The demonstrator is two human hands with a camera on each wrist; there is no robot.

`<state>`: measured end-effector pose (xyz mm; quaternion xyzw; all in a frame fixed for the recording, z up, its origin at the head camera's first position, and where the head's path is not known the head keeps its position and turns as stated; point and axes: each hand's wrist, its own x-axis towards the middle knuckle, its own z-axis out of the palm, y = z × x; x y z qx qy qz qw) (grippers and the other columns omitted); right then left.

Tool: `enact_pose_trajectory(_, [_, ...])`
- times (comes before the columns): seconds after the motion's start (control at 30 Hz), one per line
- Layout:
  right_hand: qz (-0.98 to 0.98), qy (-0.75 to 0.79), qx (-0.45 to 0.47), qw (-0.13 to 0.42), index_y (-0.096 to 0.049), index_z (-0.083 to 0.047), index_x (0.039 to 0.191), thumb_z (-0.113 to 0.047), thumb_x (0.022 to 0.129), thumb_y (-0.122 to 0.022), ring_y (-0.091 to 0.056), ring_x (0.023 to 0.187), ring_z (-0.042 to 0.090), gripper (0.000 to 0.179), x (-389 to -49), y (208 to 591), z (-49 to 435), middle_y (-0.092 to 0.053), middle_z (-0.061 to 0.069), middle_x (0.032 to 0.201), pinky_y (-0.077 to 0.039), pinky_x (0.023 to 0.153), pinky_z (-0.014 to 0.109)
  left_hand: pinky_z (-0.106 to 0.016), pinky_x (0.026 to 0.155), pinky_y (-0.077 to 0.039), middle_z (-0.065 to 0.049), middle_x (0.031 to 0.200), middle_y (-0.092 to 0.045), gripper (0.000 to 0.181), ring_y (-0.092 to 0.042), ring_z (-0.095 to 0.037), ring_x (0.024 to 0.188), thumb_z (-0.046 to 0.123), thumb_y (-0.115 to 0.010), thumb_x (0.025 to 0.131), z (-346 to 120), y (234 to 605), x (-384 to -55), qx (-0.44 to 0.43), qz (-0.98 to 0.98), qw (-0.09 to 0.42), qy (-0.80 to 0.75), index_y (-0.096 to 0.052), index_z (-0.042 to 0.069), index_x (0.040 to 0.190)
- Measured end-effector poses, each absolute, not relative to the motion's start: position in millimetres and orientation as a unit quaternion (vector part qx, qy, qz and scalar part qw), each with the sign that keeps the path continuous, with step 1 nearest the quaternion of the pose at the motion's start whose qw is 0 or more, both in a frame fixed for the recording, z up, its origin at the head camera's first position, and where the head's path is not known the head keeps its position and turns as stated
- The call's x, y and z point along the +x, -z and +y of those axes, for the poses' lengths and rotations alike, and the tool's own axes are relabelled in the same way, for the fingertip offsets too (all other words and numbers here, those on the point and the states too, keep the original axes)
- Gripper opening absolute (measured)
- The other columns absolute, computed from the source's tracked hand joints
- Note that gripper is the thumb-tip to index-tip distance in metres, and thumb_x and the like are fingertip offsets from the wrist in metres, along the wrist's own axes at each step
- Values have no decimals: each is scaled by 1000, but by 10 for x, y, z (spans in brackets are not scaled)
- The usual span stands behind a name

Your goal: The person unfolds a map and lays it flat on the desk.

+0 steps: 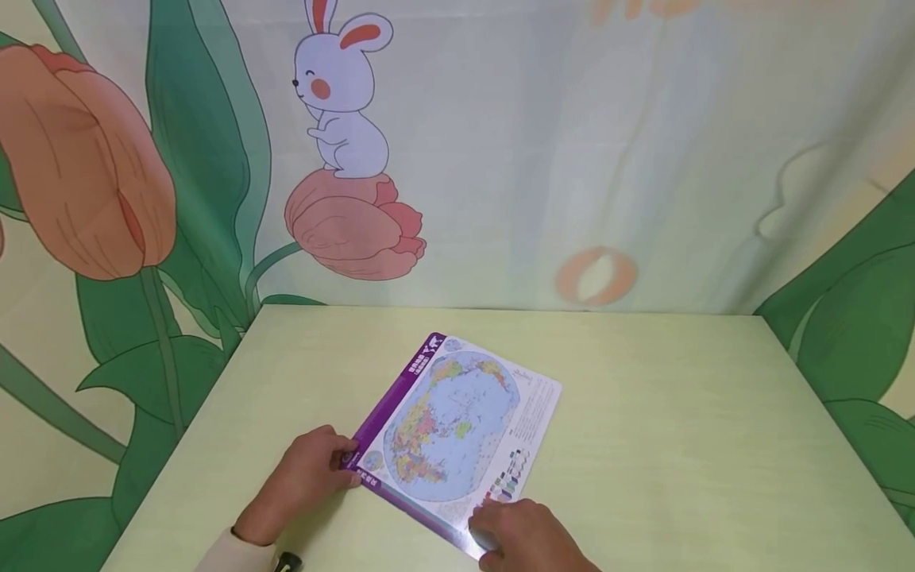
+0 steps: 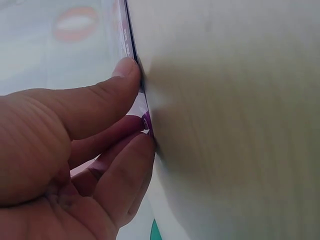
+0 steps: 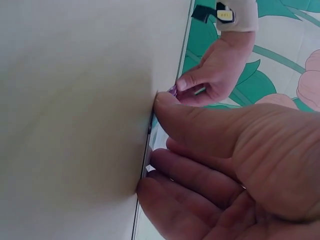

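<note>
A flat, glossy world map sheet with a purple border lies turned at an angle on the pale table. At its left corner my left hand pinches the sheet, thumb on the near edge and fingers on the purple side. My right hand holds the near right corner between thumb and curled fingers. Seen almost edge-on, the map sheet is a thin line at the left thumb in the left wrist view. In the right wrist view, the right thumb and fingertips meet the sheet's edge along the tabletop.
The pale table extends to both sides of the sheet. Behind it hangs a cloth backdrop printed with a rabbit, tulips and leaves. A dark strap shows beside the left sleeve.
</note>
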<state>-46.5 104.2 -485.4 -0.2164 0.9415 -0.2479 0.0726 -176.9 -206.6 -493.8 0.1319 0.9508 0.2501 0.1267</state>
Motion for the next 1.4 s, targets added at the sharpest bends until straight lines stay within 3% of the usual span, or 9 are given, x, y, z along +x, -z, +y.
enact_pose_trajectory(0.17, [939,247,-228,78,-65,-22,84,-9,78,-83,-40,62,3,23,-489,4855,1122,-46,-14,75,-38,61,20,-28,68,-41,-1,86,-55,47,-49,-15,80,17,-91,82,-2049,4964,-1700,118,954,132,-240,-77,0,124])
enact_pose_trajectory(0.47, [939,264,-210,62,-69,-23,93,-11,80,-88,-47,68,0,26,-523,4860,1293,-61,-17,85,-44,66,19,-29,68,-40,-1,83,-53,42,-47,-15,78,22,-91,82,-1965,4947,-1567,122,957,127,-232,-80,3,118])
enact_pose_trajectory(0.8, [945,273,-171,52,-71,-22,101,-11,80,-90,-51,73,4,31,-576,4842,1502,-69,-12,90,-46,70,23,-28,65,-38,-2,79,-50,27,-46,-16,75,22,-92,81,-1829,4914,-1377,108,951,131,-257,-82,6,101])
enact_pose_trajectory(1.07, [966,235,-91,49,-80,-23,118,-17,79,-91,-70,103,13,40,-696,4825,1646,-79,-5,120,-57,92,38,-27,63,-36,-2,77,-48,19,-43,-16,73,19,-90,82,-1663,4902,-1210,127,948,124,-266,-72,11,82])
enact_pose_trajectory(1.4, [970,228,-79,36,-81,-23,115,-12,76,-93,-73,105,15,42,-815,4849,1739,-79,-4,124,-57,93,39,-26,64,-38,-1,78,-48,19,-45,-14,74,19,-90,84,-1526,4904,-1138,118,949,127,-264,-74,8,89])
